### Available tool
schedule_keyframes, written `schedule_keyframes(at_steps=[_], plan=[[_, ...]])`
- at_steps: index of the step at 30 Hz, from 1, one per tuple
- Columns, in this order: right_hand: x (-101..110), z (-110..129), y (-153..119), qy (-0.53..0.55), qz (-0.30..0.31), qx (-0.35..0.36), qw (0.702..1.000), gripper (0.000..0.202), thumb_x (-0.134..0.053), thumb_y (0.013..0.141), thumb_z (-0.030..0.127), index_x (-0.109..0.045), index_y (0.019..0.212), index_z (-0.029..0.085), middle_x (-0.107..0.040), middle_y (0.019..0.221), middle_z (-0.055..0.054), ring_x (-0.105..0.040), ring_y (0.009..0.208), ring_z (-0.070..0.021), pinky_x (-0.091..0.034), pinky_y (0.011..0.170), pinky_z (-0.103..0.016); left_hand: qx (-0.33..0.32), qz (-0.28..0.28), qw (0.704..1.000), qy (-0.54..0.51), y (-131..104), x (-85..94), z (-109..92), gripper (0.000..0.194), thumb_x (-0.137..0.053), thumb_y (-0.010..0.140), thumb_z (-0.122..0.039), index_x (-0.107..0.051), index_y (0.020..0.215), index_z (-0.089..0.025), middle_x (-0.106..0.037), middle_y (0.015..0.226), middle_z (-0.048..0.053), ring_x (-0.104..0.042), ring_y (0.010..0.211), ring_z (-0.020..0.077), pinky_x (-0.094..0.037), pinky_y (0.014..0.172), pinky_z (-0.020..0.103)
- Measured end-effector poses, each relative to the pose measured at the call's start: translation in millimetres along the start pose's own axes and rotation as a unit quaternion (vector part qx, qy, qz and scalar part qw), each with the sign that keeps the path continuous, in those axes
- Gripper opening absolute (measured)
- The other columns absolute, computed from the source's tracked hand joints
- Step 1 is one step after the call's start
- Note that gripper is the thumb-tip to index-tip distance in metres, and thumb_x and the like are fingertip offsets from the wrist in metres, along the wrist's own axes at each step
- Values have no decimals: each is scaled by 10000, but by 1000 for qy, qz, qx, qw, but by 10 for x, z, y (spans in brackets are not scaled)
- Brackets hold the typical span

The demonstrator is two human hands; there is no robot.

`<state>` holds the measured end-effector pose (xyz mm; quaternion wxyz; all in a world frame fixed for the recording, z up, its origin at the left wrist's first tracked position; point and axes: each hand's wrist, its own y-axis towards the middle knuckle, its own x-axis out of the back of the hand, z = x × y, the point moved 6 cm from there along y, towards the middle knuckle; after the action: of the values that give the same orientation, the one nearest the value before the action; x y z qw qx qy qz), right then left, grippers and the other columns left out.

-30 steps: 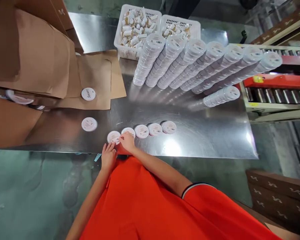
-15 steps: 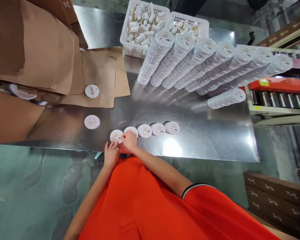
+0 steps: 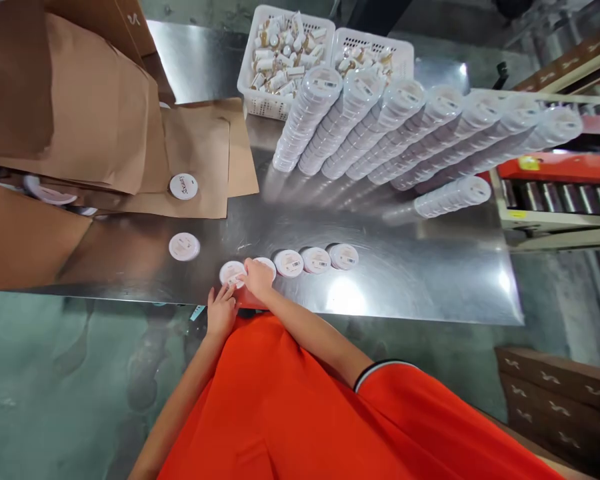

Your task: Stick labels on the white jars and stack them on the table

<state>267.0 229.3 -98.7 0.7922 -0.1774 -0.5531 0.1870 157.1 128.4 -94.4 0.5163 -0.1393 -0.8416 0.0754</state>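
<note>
A round white-and-pink tub [image 3: 231, 272] sits upside or lid up, I cannot tell which, at the left end of a row near the table's front edge. My left hand [image 3: 222, 311] rests at its near side, fingers stretched out and apart, fingertips touching its rim. Bent over its right side is my right hand [image 3: 257, 277], fingers drawn together at the printed face; whatever they pinch is hidden. Partly behind that hand is a second tub [image 3: 268, 266]. Further right stand three similar tubs, the nearest being a labelled tub [image 3: 289, 263].
A lone round tub [image 3: 184, 247] lies left of the row, below a white disc with lettering [image 3: 183, 187] on brown cardboard [image 3: 200, 147]. Tall wrapped stacks of tubs [image 3: 307, 110] stand at the back, beside a white basket [image 3: 266, 107] of small bottles. Cartons [image 3: 555, 400] sit lower right.
My right hand has shifted slightly left over the end tub, covering more of its printed face. My left hand stays at the rim. The camera view has moved slightly.
</note>
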Motion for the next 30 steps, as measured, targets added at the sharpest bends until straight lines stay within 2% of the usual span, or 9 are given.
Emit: schedule_keyframes(at_steps=[4,7,11,14,16,19,22,25,30], plan=[[17,-78,49,102,5,16,995,14,-643,852,194,-642,863,187,-674,801,-14,-598,748,-163,-391,682,-266,-2,-4,1000,-1,8,78,-5,233,-556,876,-162,-677,684,-211,-657,1347,82,-563,1310,299,-332,1145,609],[225,-311,50,150,-13,47,987,114,-533,900,207,-631,954,187,-656,773,18,-592,717,-140,-423,678,-246,-7,-9,1000,-6,41,127,10,253,-567,877,-195,-656,641,-215,-692,1298,74,-592,1275,290,-361,1133,571],[821,-1127,-18,116,-118,50,985,300,-534,852,212,-603,1140,162,-653,1121,-99,-606,972,-195,-455,870,-308,-16,-34,999,-7,79,175,45,292,-548,893,-251,-654,623,-218,-716,1257,83,-622,1233,289,-414,1086,529],[1195,-1951,-81,4,-163,-11,987,485,-634,735,146,-591,1218,161,-460,1456,-194,-412,1331,-326,-349,1060,-435,-7,-67,998,-19,53,208,97,349,-506,904,-300,-660,601,-220,-694,1292,105,-619,1236,293,-450,1053,482],[1281,-2424,-76,-76,-130,-57,987,605,-698,690,153,-561,1278,185,-313,1576,-187,-255,1435,-385,-303,1089,-515,9,-85,996,-39,0,229,141,398,-469,908,-351,-650,577,-223,-706,1271,117,-631,1218,289,-483,1020,443],[1236,-2808,-18,-88,-50,-62,993,664,-743,671,201,-539,1303,207,-312,1588,-161,-304,1412,-378,-355,1054,-501,46,-92,992,-66,-123,242,200,437,-441,892,-424,-642,550,-241,-727,1229,114,-652,1186,288,-519,979,411],[1242,-2823,-9,-59,-79,-56,994,563,-710,715,252,-562,1255,191,-363,1554,-162,-412,1327,-346,-405,1010,-451,106,-101,986,-79,-269,242,256,433,-450,850,-481,-651,540,-255,-729,1226,110,-666,1159,301,-531,966,415],[1223,-2516,-73,-46,-136,15,989,514,-693,742,328,-576,1225,198,-376,1541,-150,-420,1307,-326,-407,1011,-426,172,-107,975,-92,-388,216,284,433,-453,821,-521,-689,572,-257,-723,1237,115,-687,1113,306,-541,948,426],[919,-2061,-70,-73,-73,80,992,623,-744,687,299,-558,1274,205,-389,1523,-157,-449,1259,-340,-443,954,-422,190,-96,972,-104,-439,168,119,455,-447,815,-533,-712,577,-250,-732,1214,122,-697,1087,316,-546,933,442]])
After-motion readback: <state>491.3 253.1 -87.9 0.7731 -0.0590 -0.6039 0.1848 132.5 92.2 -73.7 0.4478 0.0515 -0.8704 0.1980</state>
